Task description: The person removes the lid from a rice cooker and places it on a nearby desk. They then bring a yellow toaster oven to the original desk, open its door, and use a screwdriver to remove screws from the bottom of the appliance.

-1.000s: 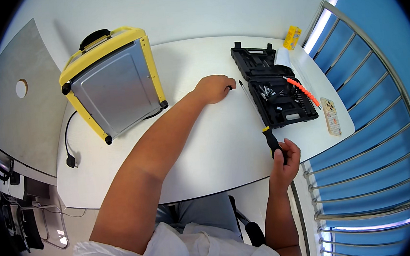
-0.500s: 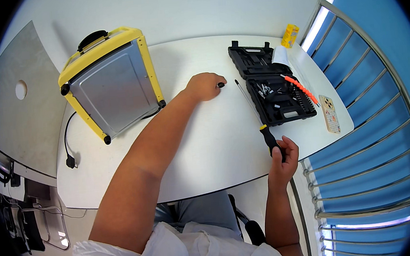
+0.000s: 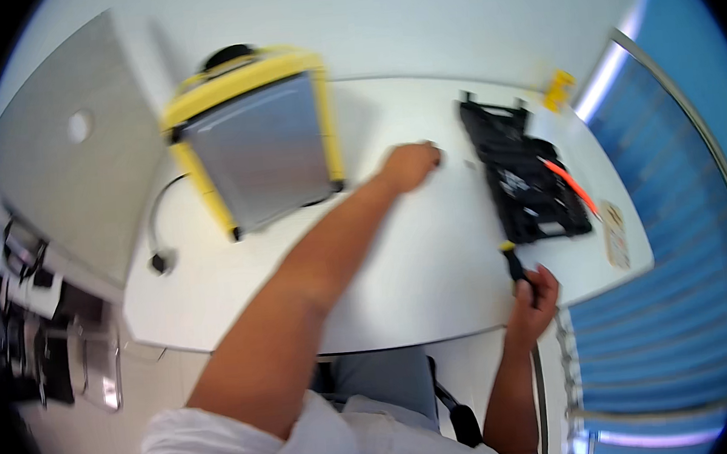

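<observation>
My right hand [image 3: 534, 309] is closed on the black and yellow handle of a screwdriver [image 3: 513, 261], near the table's front right edge. Motion blur hides most of its shaft. Farther off, mid-table, my left hand [image 3: 410, 167] is closed, with a small dark piece [image 3: 435, 155] showing at its fingers; what that is, I cannot make out. Just right of the left hand lies an unfolded black tool case [image 3: 504, 149] with bits and small metal parts in it. A bright orange flexible rod [image 3: 572, 187] rests across the case's right side.
On the white table [image 3: 419, 282], a yellow-framed machine with a grey metal panel [image 3: 260, 154] stands at the left, its plug [image 3: 160, 262] beside it. A phone [image 3: 614, 237] and a small yellow object [image 3: 559, 90] lie at the right. A metal railing [image 3: 698, 132] runs alongside.
The whole view has shifted, so everything sits farther right and is blurred. Both hands keep about the same places over the table, the right still on the screwdriver.
</observation>
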Motion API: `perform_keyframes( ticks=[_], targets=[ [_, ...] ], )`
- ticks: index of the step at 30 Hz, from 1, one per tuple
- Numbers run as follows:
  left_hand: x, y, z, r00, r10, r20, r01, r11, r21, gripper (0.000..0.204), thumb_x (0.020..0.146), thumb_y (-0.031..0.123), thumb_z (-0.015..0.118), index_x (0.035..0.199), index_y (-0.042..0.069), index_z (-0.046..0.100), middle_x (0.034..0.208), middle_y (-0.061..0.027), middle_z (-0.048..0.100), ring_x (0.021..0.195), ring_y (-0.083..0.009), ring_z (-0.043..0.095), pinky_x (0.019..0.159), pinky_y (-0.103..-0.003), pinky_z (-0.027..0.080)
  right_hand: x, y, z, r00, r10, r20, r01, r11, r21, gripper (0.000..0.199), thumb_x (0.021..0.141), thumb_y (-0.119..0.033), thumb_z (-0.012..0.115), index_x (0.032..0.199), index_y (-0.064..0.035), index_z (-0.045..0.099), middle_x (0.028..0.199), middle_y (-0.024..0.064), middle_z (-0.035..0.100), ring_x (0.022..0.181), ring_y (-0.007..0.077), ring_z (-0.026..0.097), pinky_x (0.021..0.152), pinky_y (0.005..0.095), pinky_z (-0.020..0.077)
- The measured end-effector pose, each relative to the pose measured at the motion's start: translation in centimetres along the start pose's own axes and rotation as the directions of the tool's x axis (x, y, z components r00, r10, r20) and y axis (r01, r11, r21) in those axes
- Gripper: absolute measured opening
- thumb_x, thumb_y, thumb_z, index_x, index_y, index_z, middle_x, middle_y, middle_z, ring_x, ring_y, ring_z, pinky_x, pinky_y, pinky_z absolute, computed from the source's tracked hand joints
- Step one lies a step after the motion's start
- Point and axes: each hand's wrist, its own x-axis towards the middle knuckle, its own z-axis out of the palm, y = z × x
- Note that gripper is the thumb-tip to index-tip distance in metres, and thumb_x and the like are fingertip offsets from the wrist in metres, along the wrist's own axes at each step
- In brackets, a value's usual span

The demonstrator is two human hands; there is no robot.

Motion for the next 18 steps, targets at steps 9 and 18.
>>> perform_keyframes(
  ticks=[9, 18],
  targets=[
    [-2.5, 5.2, -0.8, 0.936, -0.242, -0.257, 0.055, 0.818, -0.572, 0.015, 0.087, 0.015, 0.057, 0.097, 0.005, 0.060, 0.093, -0.0137, 0.060, 0.094, -0.0328, 0.057, 0.081, -0.043, 0.045, 2.0, 1.2, -1.8, 0.994, 0.078, 0.076, -0.063, 0.981, -0.186, 0.037, 0.096, -0.018, 0.052, 0.131, -0.0057, 0.047, 0.109, 0.0102, 0.057, 0.100, 0.0197, 0.053, 0.087, 0.0318, 0.0426],
    [-19.9, 10.1, -8.2, 0.896, -0.392, 0.209, 0.237, 0.025, -0.971, 0.015, 0.094, 0.012, 0.044, 0.097, 0.002, 0.055, 0.082, -0.0071, 0.064, 0.061, -0.0152, 0.061, 0.054, -0.030, 0.050, 3.5, -2.3, 1.3, 0.873, -0.092, 0.480, 0.357, 0.790, -0.499, 0.043, 0.091, -0.036, 0.062, 0.116, -0.0019, 0.060, 0.103, 0.0197, 0.063, 0.089, 0.0330, 0.061, 0.076, 0.0417, 0.0496]
  ],
)
